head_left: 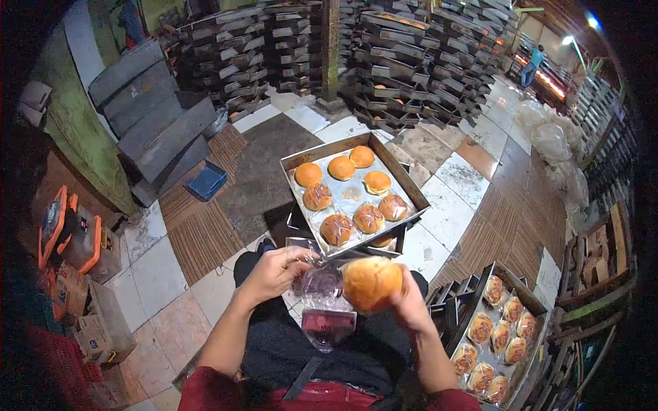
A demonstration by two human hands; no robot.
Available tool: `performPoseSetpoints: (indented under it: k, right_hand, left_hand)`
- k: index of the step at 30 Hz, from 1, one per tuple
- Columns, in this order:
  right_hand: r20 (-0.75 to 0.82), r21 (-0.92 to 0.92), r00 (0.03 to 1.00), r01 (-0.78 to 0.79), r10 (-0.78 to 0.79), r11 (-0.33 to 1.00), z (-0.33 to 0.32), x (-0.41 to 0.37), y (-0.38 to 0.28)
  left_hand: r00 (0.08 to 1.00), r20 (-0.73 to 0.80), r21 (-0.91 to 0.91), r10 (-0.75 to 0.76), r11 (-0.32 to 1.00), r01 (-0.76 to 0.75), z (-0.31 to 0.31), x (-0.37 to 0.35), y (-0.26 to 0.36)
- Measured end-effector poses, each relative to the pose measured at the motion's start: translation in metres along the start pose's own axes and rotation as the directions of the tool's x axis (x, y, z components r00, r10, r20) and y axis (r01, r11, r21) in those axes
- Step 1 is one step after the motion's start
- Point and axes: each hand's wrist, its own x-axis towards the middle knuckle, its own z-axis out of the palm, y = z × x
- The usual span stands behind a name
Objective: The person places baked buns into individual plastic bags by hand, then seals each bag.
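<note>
My left hand point(276, 275) pinches the edge of a clear plastic bag point(321, 284) above my lap. In my right hand point(411, 305) is a round golden-brown bun point(372, 282), right beside the bag. Below the bag, more clear plastic point(329, 325) with a reddish tint lies over my lap. Just beyond my hands is a metal tray point(404, 179) of several buns. Its far side has plain buns point(341, 168); the nearer ones, such as one bun point(336, 229), are in printed clear wrappers.
At the lower right, another tray point(534, 339) carries several wrapped buns point(500, 337). Stacked trays point(391, 65) line the back. A blue tray point(205, 181) lies on the floor, left. Orange-edged boxes point(81, 236) stand far left. A person point(532, 65) is far off, upper right.
</note>
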Motion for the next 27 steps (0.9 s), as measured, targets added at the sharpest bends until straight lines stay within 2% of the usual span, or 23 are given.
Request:
performPoseSetpoints:
  k: [1, 3, 5, 6, 7, 8, 9, 10, 11, 13, 15, 16, 17, 18, 19, 20, 21, 22, 23, 24, 25, 26, 27]
  right_hand:
    - [-0.03, -0.073, 0.999, 0.041, -0.043, 0.996, 0.01, -0.005, -0.004]
    - [-0.089, -0.176, 0.992, 0.067, -0.084, 0.982, 0.024, -0.007, 0.002]
    - [-0.131, -0.228, 0.983, 0.096, -0.129, 0.969, 0.028, -0.002, 0.012]
    - [-0.175, -0.281, 0.968, 0.125, -0.179, 0.951, 0.031, 0.001, 0.016]
    - [-0.165, -0.278, 0.969, 0.131, -0.182, 0.951, 0.036, 0.002, 0.018]
    - [-0.196, -0.323, 0.947, 0.183, -0.254, 0.929, 0.041, 0.003, 0.019]
    - [-0.225, -0.367, 0.917, 0.233, -0.329, 0.901, 0.049, 0.006, 0.019]
    - [-0.158, -0.334, 0.939, 0.24, -0.305, 0.911, 0.066, 0.003, 0.012]
    - [-0.051, -0.414, 0.975, 0.176, -0.216, 0.893, 0.078, -0.002, 0.008]
    - [0.231, -0.489, 0.956, 0.273, -0.179, 0.829, 0.093, -0.013, 0.027]
    - [0.361, -0.405, 0.881, 0.444, -0.307, 0.8, 0.1, -0.023, 0.048]
    - [0.342, -0.302, 0.911, 0.339, -0.231, 0.891, 0.091, -0.024, 0.066]
    - [0.329, -0.313, 0.91, 0.356, -0.251, 0.88, 0.088, -0.019, 0.06]
    - [0.207, -0.049, 0.918, 0.354, -0.337, 0.934, 0.086, -0.015, 0.053]
    - [0.073, 0.221, 0.918, 0.367, -0.391, 0.904, 0.084, -0.01, 0.044]
    - [0.071, 0.412, 0.895, 0.376, -0.441, 0.83, 0.087, -0.008, 0.026]
    - [0.049, 0.343, 0.919, 0.351, -0.39, 0.871, 0.085, -0.015, 0.02]
    - [0.076, 0.485, 0.975, 0.148, -0.21, 0.862, 0.074, -0.017, 0.034]
    - [0.133, 0.611, 0.991, -0.055, -0.034, 0.789, 0.066, -0.02, 0.056]
    - [0.165, 0.354, 0.985, -0.005, -0.057, 0.935, 0.069, -0.026, 0.073]
    - [0.242, 0.191, 0.905, 0.309, -0.35, 0.932, 0.08, -0.029, 0.078]
    - [0.265, -0.244, 0.857, 0.504, -0.442, 0.829, 0.1, -0.013, 0.066]
    - [0.328, -0.618, 0.802, 0.582, -0.5, 0.528, 0.114, 0.002, 0.05]
  left_hand:
    - [1.0, -0.005, 0.005, 0.002, 1.0, -0.002, -0.003, 0.003, 0.001]
    - [0.995, -0.036, 0.188, 0.091, 0.979, -0.083, -0.008, 0.005, 0.002]
    - [0.911, -0.317, 0.373, 0.263, 0.918, -0.135, -0.004, 0.007, 0.011]
    - [0.77, -0.564, 0.405, 0.299, 0.913, -0.058, 0.002, 0.005, 0.01]
    - [0.561, -0.758, 0.415, 0.332, 0.91, 0.022, 0.011, -0.001, 0.009]
    - [0.493, -0.856, 0.171, 0.153, 0.985, -0.009, 0.022, -0.013, 0.008]
    - [0.506, -0.862, -0.027, 0.024, 0.995, -0.093, 0.034, -0.019, 0.022]
    - [0.589, -0.776, -0.378, -0.228, 0.915, -0.144, 0.049, -0.028, 0.011]
    - [0.675, -0.6, -0.684, -0.43, 0.713, -0.154, 0.058, -0.031, 0.006]
    - [0.713, -0.474, -0.791, -0.517, 0.605, -0.087, 0.065, -0.019, 0.008]
    - [0.774, -0.425, -0.806, -0.47, 0.586, -0.087, 0.065, -0.012, -0.015]
    - [0.824, -0.357, -0.823, -0.44, 0.565, -0.055, 0.076, -0.015, -0.024]
    - [0.905, -0.233, -0.847, -0.356, 0.531, -0.009, 0.094, -0.03, -0.007]
    - [0.815, -0.074, -0.683, -0.575, 0.625, 0.378, 0.106, -0.041, 0.027]
    - [0.932, 0.241, -0.654, -0.27, 0.664, 0.361, 0.13, -0.074, -0.028]
    - [0.926, 0.272, -0.837, -0.261, 0.411, 0.361, 0.128, -0.066, 0.023]
    - [0.927, 0.285, -0.832, -0.244, 0.417, 0.366, 0.114, -0.057, 0.025]
    - [0.969, 0.098, -0.929, -0.227, 0.329, 0.171, 0.093, -0.053, 0.021]
    - [0.969, -0.09, -0.972, -0.229, 0.233, -0.035, 0.076, -0.049, 0.017]
    - [0.94, -0.151, -0.961, -0.307, 0.27, -0.067, 0.066, -0.045, 0.013]
    - [0.898, -0.218, -0.947, -0.382, 0.306, -0.099, 0.061, -0.04, 0.009]
    - [0.939, -0.158, -0.933, -0.305, 0.358, -0.04, 0.07, -0.037, 0.002]
    - [0.837, -0.281, -0.899, -0.469, 0.435, -0.058, 0.086, -0.033, 0.001]
